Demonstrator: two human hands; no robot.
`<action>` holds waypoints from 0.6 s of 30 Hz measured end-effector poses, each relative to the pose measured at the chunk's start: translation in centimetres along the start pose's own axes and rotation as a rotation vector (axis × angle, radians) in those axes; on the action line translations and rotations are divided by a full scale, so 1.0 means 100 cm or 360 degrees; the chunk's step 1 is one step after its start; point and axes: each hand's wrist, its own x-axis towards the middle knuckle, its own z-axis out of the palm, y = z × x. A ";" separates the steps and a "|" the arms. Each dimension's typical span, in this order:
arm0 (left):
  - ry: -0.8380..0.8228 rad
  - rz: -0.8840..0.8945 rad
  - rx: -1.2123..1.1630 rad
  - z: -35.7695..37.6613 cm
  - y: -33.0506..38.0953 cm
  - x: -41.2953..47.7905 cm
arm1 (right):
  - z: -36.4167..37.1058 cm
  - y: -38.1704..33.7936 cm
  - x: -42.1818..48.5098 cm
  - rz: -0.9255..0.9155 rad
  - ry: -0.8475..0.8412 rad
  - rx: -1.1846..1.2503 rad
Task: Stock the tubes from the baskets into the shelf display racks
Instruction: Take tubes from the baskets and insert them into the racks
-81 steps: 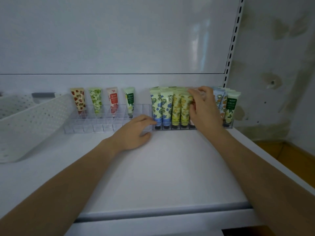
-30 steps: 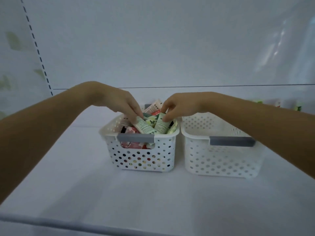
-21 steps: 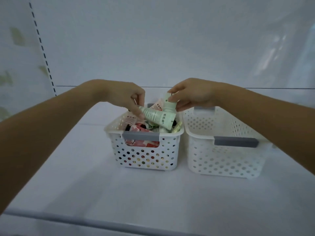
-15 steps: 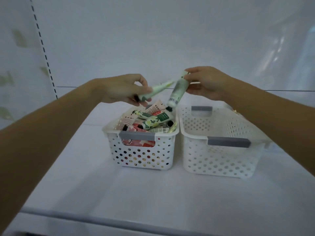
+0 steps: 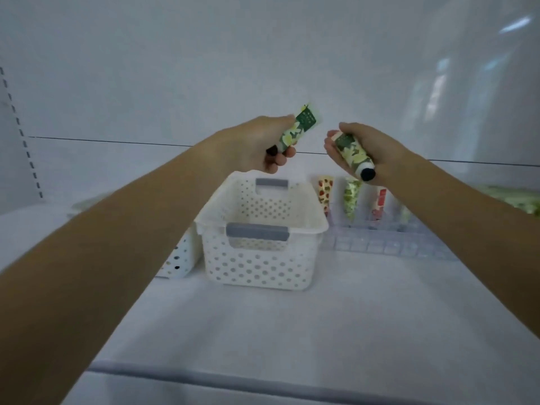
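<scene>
Two white baskets sit on the shelf (image 5: 292,331), past a wide bare stretch. The big basket (image 5: 257,266) is below the left hand (image 5: 260,147). The side basket (image 5: 178,258) is half hidden under the left arm. Each hand curls round one green tube: the left tube (image 5: 295,131) in the left hand and the right tube (image 5: 352,154) in the right hand (image 5: 371,150), with a gap between them. Farther back, under the right hand, a clear rack (image 5: 380,247) holds three standing tubes (image 5: 352,200). A fourth looks blurry.

White perforated plastic basket with grey handles (image 5: 257,258) on white shelf (image 5: 292,331). Left hand (image 5: 263,147) above basket's back rim, gripping green-and-cream floral tube (image 5: 295,133), black cap down, flat end tilted up. Right hand (image 5: 365,150) above and right of basket, curled round matching floral tube (image 5: 352,154), black cap toward camera. Clear plastic rack (image 5: 388,244) just right of basket holds upright strawberry-print tube (image 5: 325,194), green-print tube (image 5: 351,200), red tube (image 5: 379,203). Second white perforated basket (image 5: 179,258) just left of basket, mostly hidden by left forearm.
</scene>
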 end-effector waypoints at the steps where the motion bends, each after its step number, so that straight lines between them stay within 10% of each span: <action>1: 0.0036 0.0006 0.0012 0.015 0.002 0.003 | -0.013 -0.007 -0.004 -0.0013 0.0012 -0.0009; 18: 0.0321 -0.0016 -0.0533 0.219 0.003 0.047 | -0.197 -0.072 -0.028 -0.0830 0.0539 -0.1473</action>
